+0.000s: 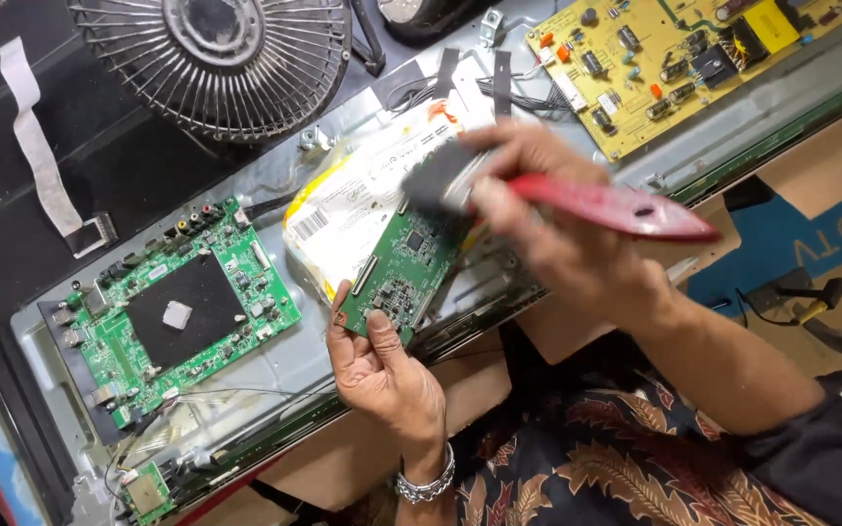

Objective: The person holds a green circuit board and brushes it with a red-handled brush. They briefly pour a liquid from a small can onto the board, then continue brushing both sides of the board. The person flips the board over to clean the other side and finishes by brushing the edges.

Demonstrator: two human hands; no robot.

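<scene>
Resting in left hand (382, 375), small circuit board (401, 273) under right hand's (548, 229) brush (577, 200).

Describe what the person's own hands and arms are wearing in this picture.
The left hand is bare, with a chunky silver-coloured chain bracelet round the wrist. The right hand is bare too, with no ring or watch visible, though it is blurred. The right forearm is uncovered up to a dark sleeve pushed up near the elbow. No gloves on either hand.
</scene>
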